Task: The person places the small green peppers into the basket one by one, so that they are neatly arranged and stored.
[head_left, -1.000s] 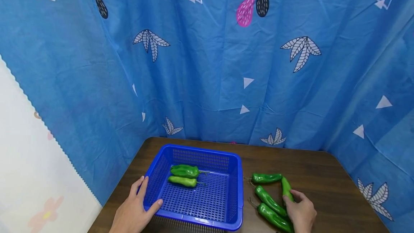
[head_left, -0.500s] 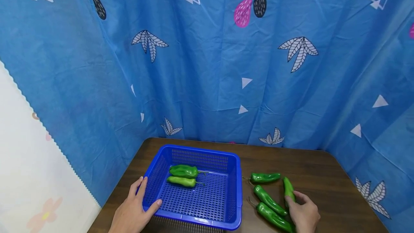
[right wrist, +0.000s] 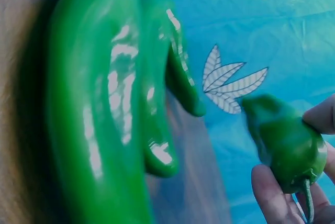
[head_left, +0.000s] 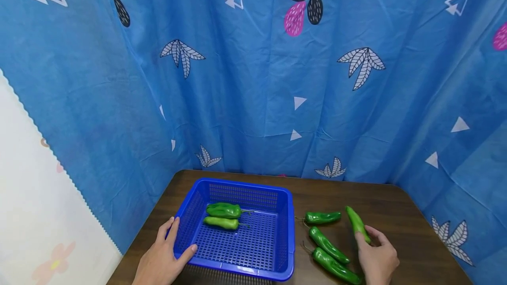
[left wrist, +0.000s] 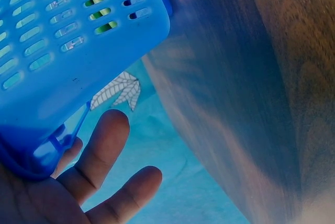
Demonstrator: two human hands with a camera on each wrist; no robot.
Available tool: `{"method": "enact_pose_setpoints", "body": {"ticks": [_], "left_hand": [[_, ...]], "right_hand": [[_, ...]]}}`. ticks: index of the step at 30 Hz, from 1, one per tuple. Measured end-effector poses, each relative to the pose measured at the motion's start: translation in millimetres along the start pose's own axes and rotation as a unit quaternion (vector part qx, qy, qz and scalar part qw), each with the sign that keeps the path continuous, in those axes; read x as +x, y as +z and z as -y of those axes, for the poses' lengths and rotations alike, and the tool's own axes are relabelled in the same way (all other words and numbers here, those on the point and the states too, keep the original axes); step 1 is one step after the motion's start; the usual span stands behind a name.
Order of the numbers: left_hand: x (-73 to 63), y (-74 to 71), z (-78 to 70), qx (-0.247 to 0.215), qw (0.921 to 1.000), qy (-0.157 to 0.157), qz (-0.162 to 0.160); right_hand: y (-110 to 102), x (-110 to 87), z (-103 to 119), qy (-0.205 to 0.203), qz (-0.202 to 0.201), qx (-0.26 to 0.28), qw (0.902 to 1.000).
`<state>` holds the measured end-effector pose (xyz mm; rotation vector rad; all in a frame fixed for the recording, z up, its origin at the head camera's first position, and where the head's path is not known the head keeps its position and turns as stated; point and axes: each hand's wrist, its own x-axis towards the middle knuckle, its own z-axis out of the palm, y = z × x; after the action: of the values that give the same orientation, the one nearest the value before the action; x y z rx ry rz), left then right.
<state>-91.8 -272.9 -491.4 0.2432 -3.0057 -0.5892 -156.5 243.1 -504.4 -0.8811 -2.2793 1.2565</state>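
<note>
My right hand (head_left: 378,254) pinches a green chili pepper (head_left: 356,222) near its stem end, between thumb and fingertips. In the right wrist view this pepper (right wrist: 285,140) points away from the hand, its stem hanging below. Three darker, glossy green peppers lie on the table to its left: a far one (head_left: 322,217), a middle one (head_left: 328,244) and a near one (head_left: 336,266). My left hand (head_left: 162,254) rests at the near left corner of the blue plastic basket (head_left: 290,241), fingers fairly straight and spread. Inside the basket lie a dark green pepper (head_left: 223,210) and a lighter one (head_left: 222,222).
The brown wooden table (head_left: 380,199) carries the basket and the loose peppers. A blue patterned curtain (head_left: 257,78) hangs behind it and along the right side. Pale cloth (head_left: 51,214) with a flower print covers the left.
The right hand has moved right with the light green pepper, away from the other loose ones; its tip now stands farther from them. The left hand stays on the basket.
</note>
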Motion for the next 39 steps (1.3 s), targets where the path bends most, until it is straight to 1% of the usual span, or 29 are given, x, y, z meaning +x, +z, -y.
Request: {"method": "enact_pose_setpoints", "body": {"ticks": [6,12,17,21,24,28,34,39], "left_hand": [[-2.5,0.5,2.9,-0.001,1.0,-0.003,-0.002],[-4.9,-0.9,4.7,-0.003,1.0,-0.006,0.0],[-6.6,-2.1,5.9,-0.005,1.0,-0.007,-0.005],[-7.2,-2.3,7.5,-0.004,0.9999,-0.006,-0.007],[-7.4,-2.7,8.3,-0.003,0.9999,-0.003,-0.012],[-7.8,-2.9,8.5,-0.004,0.9999,0.0,-0.015],[-5.7,-2.0,7.9,-0.013,0.9998,0.011,-0.013],[-2.3,-3.2,8.3,-0.012,0.9994,0.021,-0.024]], "right_hand": [[1,-2.7,8,0.0,-0.008,0.019,0.9998],[6,-9.0,21,-0.025,-0.023,0.03,0.999],[9,-15.5,38,-0.044,-0.016,0.047,0.9978],[11,-20.9,52,-0.071,-0.014,0.065,0.9953],[14,-23.5,60,-0.102,-0.023,0.083,0.991],[18,-27.2,69,-0.141,-0.032,0.119,0.9822],[19,-33.1,78,-0.161,-0.043,0.151,0.9743],[27,-34.9,90,-0.193,-0.025,0.17,0.9659]]}}
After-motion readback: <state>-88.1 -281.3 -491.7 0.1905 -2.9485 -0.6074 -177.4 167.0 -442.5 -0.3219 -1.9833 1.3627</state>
